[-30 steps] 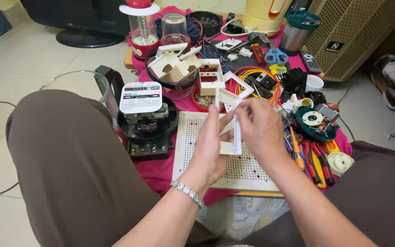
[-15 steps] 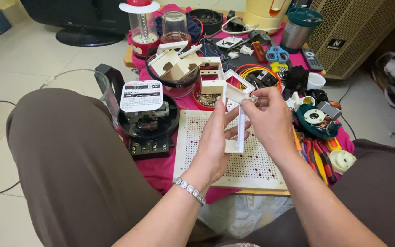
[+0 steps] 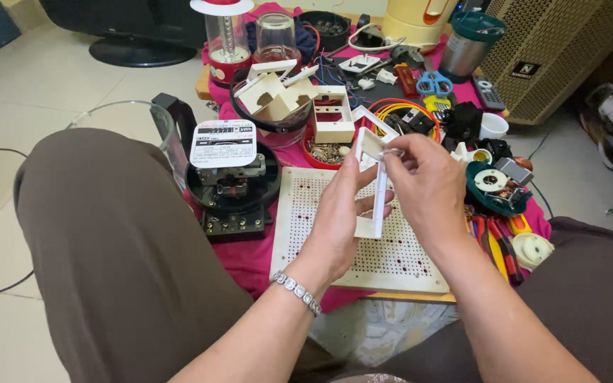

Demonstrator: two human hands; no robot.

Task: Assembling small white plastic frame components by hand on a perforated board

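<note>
Magenta cloth [image 3: 250, 259] is spread over a low table crowded with parts. At 8 o'clock the frame is filled by a knee in brown trousers [image 3: 115, 248]; a second knee is seen at 4 o'clock. A perforated white board [image 3: 399, 259] lies flat at centre, below the hands. At 9 o'clock from the board a black round meter [image 3: 232, 181] with a white label plate is set, and a clear glass jug [image 3: 147, 131] is seen just beyond it at 10 o'clock. At 12 o'clock a dark bowl [image 3: 278, 120] holding white plastic pieces is noted, with a white open box frame [image 3: 333, 122] just beside it on its 3 o'clock side. Blue-handled scissors [image 3: 434, 84] lie at 1 o'clock. A white cup [image 3: 493, 126] stands at 2 o'clock from the hands.

A white plastic frame [image 3: 376, 188] is held upright above the board, between both hands. The left hand [image 3: 338, 220] is closed on the frame from the 9 o'clock side, thumb up along its upper edge. The right hand [image 3: 427, 184] is pinched at the frame's top, fingertips on a small metal part [image 3: 391, 152]. A silver bracelet [image 3: 297, 292] is worn on the left wrist.
</note>
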